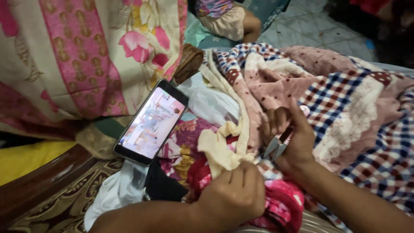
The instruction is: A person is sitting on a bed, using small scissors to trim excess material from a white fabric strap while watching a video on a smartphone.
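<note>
Left hand (235,196), nearest the camera, pinches the cream-yellow fabric strip (224,144); the strip runs toward 11 o'clock. Right hand (291,138), at 1 o'clock from the left, is clenched around small metal thread snips (276,147). Their long axis runs 1 to 7 o'clock, blades pointing at 7 o'clock, at the pinched cloth just beside the left fingers. Beyond: checked patchwork quilt (345,99); lit black smartphone (152,122) at 10 o'clock.

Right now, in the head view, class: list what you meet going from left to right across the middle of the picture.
Floral cloth → phone → cream strip → left hand → scissors → right hand → checked cloth.
</note>
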